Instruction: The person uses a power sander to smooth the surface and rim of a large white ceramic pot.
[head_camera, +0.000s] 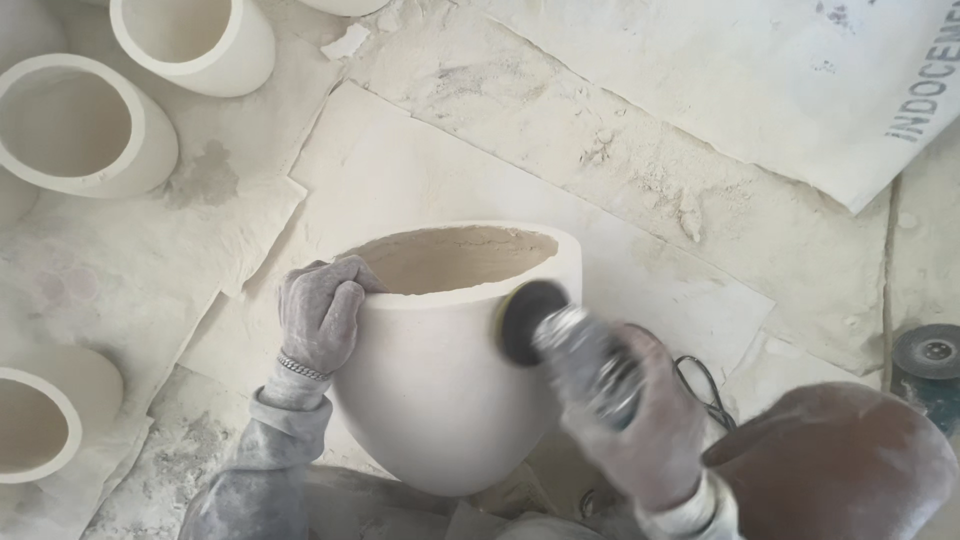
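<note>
1. We see the left hand (318, 312), dust-coated, curled over the rim of a large white pot (440, 390), fingers closed on the edge, a metal bracelet (302, 367) at the wrist.
2. The right hand (640, 420) is wrapped tight around the body of a power sander (580, 350), blurred by motion; its dark round disc (525, 320) presses against the pot's outer wall just below the rim.
3. The pot lies tilted on the floor between the two hands, its mouth facing away. It is egg-shaped, smooth and chalky outside, with a rough, ragged inner lip.
4. Around it we see dusty paper sheets (700, 130) and caked powder on the ground.
5. Similar thick-walled white pots (85, 125) lie at the left, well apart.
6. A spare grey disc (928, 352) lies at the far right.
</note>
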